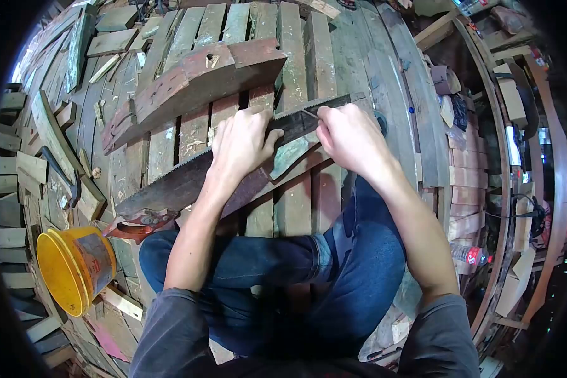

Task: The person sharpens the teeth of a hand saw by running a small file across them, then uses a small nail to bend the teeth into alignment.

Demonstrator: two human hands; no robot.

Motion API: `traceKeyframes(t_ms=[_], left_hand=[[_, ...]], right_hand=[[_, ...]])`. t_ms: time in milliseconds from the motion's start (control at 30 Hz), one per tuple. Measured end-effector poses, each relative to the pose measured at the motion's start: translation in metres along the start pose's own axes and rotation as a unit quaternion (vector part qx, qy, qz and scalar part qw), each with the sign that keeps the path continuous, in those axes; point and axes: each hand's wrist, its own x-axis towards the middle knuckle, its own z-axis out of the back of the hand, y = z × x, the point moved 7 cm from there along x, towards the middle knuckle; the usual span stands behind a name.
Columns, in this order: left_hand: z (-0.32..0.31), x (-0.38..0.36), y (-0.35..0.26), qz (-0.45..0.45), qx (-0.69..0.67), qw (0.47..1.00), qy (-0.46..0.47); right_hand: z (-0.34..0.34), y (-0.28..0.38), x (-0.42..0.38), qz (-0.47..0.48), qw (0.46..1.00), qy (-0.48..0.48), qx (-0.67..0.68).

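Dark grey sleeves (173,324) nearest, then folded blue jeans (271,258). Handsaw (164,183) lies slantwise just beyond them, toothed edge facing away, handle off left. Left hand (240,140) clamped over mid-blade. Right hand (353,133) curled tight on thin rod (309,114), looks like, right at teeth near tip. Guessing tooth-filing is step in hand. Next stroke imo calls for steady blade, even angle, light push.

hands (242,138) (354,135): 2 | bare forearms (192,249) (416,223): 2 | red-handled handsaw (179,179): 1 | yellow bucket (97,259): 1 | red-capped bottle (467,254): 1
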Motion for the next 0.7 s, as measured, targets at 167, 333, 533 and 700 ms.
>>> traceKeyframes(t_ms=[167,333,533,700], left_hand=[[0.0011,-0.0002,-0.0010,-0.008,-0.006,1.000,-0.006],[0.0018,-0.0009,-0.0025,-0.020,0.003,1.000,-0.019],[0.0014,-0.0006,-0.0027,-0.032,0.006,0.999,-0.028],[-0.0017,-0.0001,-0.0005,-0.012,0.005,1.000,-0.008]], right_hand=[[0.0005,-0.0039,0.0024,-0.020,1.000,-0.006,-0.024],[-0.0008,-0.0041,0.0015,-0.012,1.000,-0.004,-0.013],[-0.0009,-0.0026,0.0005,-0.014,1.000,0.001,-0.019],[-0.0014,-0.0046,0.0010,-0.013,1.000,-0.003,-0.012]])
